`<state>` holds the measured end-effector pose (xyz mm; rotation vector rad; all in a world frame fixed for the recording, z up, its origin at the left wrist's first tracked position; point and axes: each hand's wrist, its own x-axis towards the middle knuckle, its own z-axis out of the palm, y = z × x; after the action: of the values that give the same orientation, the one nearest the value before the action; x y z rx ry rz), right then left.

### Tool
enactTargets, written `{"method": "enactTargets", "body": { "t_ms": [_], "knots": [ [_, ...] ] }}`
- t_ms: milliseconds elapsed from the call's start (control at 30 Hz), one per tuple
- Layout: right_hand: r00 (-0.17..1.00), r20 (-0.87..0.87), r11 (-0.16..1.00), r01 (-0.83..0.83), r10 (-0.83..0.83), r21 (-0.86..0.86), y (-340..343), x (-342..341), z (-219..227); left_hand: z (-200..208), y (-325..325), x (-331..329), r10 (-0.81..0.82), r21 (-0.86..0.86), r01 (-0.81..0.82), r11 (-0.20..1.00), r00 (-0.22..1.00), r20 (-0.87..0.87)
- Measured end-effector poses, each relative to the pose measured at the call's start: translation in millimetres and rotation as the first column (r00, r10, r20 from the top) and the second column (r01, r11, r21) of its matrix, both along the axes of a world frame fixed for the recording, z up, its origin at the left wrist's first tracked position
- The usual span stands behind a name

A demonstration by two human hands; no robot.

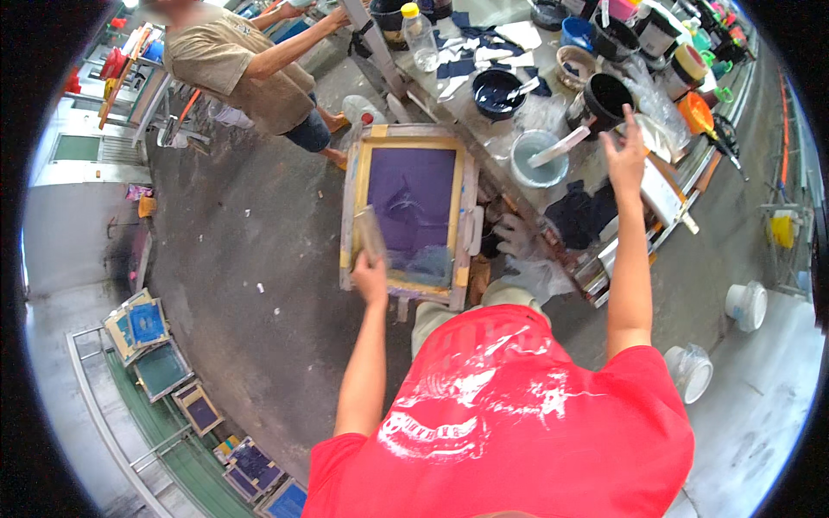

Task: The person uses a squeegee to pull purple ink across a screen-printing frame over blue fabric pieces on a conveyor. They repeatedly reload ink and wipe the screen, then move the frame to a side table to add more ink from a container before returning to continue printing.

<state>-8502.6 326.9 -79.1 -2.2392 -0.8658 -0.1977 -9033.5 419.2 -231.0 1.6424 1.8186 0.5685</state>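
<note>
My left hand [370, 278] is closed round a squeegee [371, 229], whose pale blade stands over the left side of a screen-printing frame [458, 173]. Purple mesh [414, 186] fills that frame, with yellow tape along its edges and a greyish, wet-looking patch at the lower right. Over the table, my right hand [625, 160] reaches out with its fingers apart and nothing in them. Beside its fingertips a black bucket [598, 105] leans over; I cannot tell whether they touch it. Left of this hand stands a tub of greyish liquid [540, 173] with a white spatula [560, 147] in it.
The cluttered table [471, 116] also bears a dark ink bowl [497, 95], a yellow-capped bottle [419, 39], dark rags [583, 216] and several tubs. Another person [246, 69] stands at the far left. Several framed screens [164, 371] lean at the lower left; white buckets [745, 306] stand right.
</note>
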Motion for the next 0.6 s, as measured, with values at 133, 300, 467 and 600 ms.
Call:
{"method": "enactTargets", "body": {
  "t_ms": [133,300,467,600],
  "knots": [
    [0.994,0.044,0.923,-0.109,0.100,0.369,-29.3,-69.2,15.1,-7.0,-22.7,35.2,-0.176,0.056,0.167,0.984,0.937,0.303],
    [0.914,-0.059,0.877,-0.365,0.401,0.312,-57.7,-183.2,-5.7,-12.5,-42.1,59.9,-0.172,0.061,0.164,0.985,0.851,0.497],
    [0.696,-0.431,0.818,-0.496,0.574,0.290,-70.1,-256.5,-38.1,-25.8,-37.7,35.9,-0.147,-0.083,0.228,0.970,0.824,0.547],
    [0.597,-0.559,0.798,-0.557,0.576,0.228,-77.4,-258.9,-57.1,-24.9,5.4,-12.7,-0.073,-0.034,0.094,0.995,0.912,0.404]
  ]
}}
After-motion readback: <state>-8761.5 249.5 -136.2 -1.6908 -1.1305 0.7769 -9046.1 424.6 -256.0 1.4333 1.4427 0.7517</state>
